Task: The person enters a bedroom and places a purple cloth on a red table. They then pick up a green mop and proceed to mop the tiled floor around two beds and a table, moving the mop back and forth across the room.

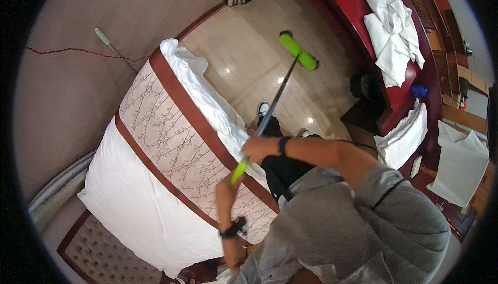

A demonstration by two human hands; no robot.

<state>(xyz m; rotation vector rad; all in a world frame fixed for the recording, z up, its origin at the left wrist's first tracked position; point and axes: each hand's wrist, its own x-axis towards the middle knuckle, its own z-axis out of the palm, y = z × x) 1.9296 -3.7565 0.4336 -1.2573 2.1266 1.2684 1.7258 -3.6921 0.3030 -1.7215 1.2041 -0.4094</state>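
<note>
My left hand [226, 190] and my right hand [254, 149] are both closed around the handle of a push sweeper [278, 97]. The left grips the green end of the handle, while the right is a little farther along, where the dark pole begins. From there the pole slants up and to the right, down to a green sweeper head [298, 51] with dark brushes at its ends, resting on the floor [236, 50]. Close to my left hand lies the bed runner [179, 112], beige with branch patterns and brown borders, across a white duvet [150, 195].
A green-handled stick [102, 36] leans by the wall near a red cord [85, 51]. On the right, a red-topped desk [353, 11] bears a crumpled white cloth [394, 35] and folded white linen [404, 136]. A dark bin [366, 86] stands beside the desk.
</note>
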